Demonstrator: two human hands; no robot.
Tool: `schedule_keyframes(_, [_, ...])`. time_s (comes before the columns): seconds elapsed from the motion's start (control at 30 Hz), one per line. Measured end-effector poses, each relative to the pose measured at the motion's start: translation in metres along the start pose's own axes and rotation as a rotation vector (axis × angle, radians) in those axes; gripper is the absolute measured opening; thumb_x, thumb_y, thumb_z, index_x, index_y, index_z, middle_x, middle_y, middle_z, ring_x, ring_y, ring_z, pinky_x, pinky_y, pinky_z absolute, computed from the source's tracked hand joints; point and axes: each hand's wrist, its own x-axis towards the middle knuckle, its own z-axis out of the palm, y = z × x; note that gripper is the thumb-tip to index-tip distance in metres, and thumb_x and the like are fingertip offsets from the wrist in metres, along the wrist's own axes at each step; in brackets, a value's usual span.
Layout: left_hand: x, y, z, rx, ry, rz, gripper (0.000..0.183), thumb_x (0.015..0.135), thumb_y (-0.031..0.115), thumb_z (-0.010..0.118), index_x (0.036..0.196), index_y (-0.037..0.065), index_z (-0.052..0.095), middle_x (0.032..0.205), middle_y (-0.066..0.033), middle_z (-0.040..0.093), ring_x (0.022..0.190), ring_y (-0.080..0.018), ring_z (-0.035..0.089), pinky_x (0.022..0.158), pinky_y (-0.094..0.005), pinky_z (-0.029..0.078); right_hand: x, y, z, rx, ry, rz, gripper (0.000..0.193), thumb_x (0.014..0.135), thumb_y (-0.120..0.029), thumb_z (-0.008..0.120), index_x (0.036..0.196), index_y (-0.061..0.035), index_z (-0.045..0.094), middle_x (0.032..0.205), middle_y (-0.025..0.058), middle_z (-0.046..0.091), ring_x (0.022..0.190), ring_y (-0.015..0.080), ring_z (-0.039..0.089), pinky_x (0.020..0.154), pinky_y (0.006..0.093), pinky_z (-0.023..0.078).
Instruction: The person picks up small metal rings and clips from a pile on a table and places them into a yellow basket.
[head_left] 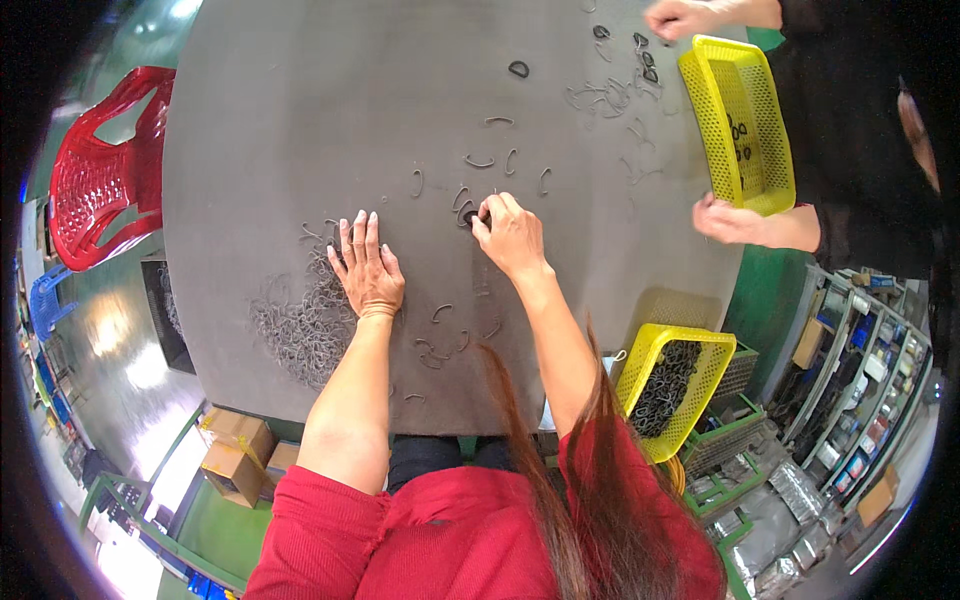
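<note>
My left hand [368,268] lies flat with fingers spread at the right edge of a heap of small dark curved pieces [300,325]. It holds nothing that I can see. My right hand [512,235] is closed in a pinch on a small black part [471,217] at the tabletop; the fingers partly hide its shape. Close by lie several loose, thin C-shaped pieces, one of them a curved piece [480,162] just beyond that hand. Farther off, a black D-shaped ring [518,69] rests alone.
A yellow perforated basket [657,345] full of dark pieces stands by the grey table's [300,120] near right edge. At far right, a co-worker's hands [745,222] flank another yellow basket [712,120] with a few black rings. A red chair [110,170] stands left, cardboard boxes [235,445] below.
</note>
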Motion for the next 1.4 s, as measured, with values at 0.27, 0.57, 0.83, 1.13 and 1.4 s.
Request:
schedule_keyframes(0.27, [0.0, -0.003, 0.001, -0.005, -0.009, -0.003, 0.053, 0.086, 0.022, 0.042, 0.138, 0.02, 0.031, 0.145, 0.0024, 0.028, 0.138, -0.0204, 0.016, 0.111, -0.0481, 0.009, -0.005, 0.006, -0.028, 1.252, -0.148, 0.498, 0.016, 0.082, -0.002, 0.05, 0.096, -0.0049, 0.058, 0.074, 0.0038, 0.06, 0.064, 0.0115, 0.061, 0.053, 0.0244, 0.048])
schedule_keyframes(0.57, [0.003, -0.001, 0.001, -0.025, -0.006, 0.01, 0.053, 0.086, 0.021, 0.042, 0.138, 0.02, 0.031, 0.145, 0.002, 0.028, 0.138, -0.021, 0.016, 0.11, -0.0484, 0.01, -0.003, -0.001, 0.012, 0.053, 0.105, 0.066, 0.024, 0.072, -0.015, 0.071, 0.089, -0.0032, 0.059, 0.076, 0.0045, 0.056, 0.061, 0.0146, 0.052, 0.059, 0.031, 0.046])
schedule_keyframes(0.83, [0.002, -0.002, -0.004, -0.015, -0.032, -0.01, 0.054, 0.085, 0.021, 0.043, 0.138, 0.018, 0.031, 0.145, 0.0016, 0.028, 0.138, -0.0211, 0.016, 0.111, -0.0484, 0.009, 0.06, -0.003, -0.06, 1.7, 0.014, 0.434, 0.006, 0.082, -0.007, 0.06, 0.087, -0.0057, 0.059, 0.073, 0.003, 0.055, 0.059, 0.0098, 0.054, 0.049, 0.021, 0.041])
schedule_keyframes(1.13, [0.001, -0.001, -0.008, -0.03, -0.052, -0.008, 0.054, 0.085, 0.019, 0.042, 0.138, 0.017, 0.031, 0.144, 0.0001, 0.028, 0.138, -0.0226, 0.016, 0.111, -0.0487, 0.008, 0.204, 0.023, -0.04, 0.03, 0.208, 0.373, 0.035, 0.068, -0.026, 0.076, 0.093, -0.0071, 0.061, 0.093, 0.0114, 0.065, 0.09, 0.029, 0.062, 0.078, 0.0398, 0.049])
schedule_keyframes(1.4, [0.003, 0.003, -0.003, -0.026, -0.028, 0.014, 0.053, 0.085, 0.019, 0.042, 0.138, 0.016, 0.032, 0.144, -0.0012, 0.03, 0.138, -0.0227, 0.017, 0.11, -0.0493, 0.008, 0.186, 0.026, -0.037, 0.074, 0.366, 0.371, 0.041, 0.07, -0.026, 0.075, 0.099, -0.0045, 0.055, 0.1, 0.0124, 0.061, 0.09, 0.0308, 0.061, 0.077, 0.0411, 0.049])
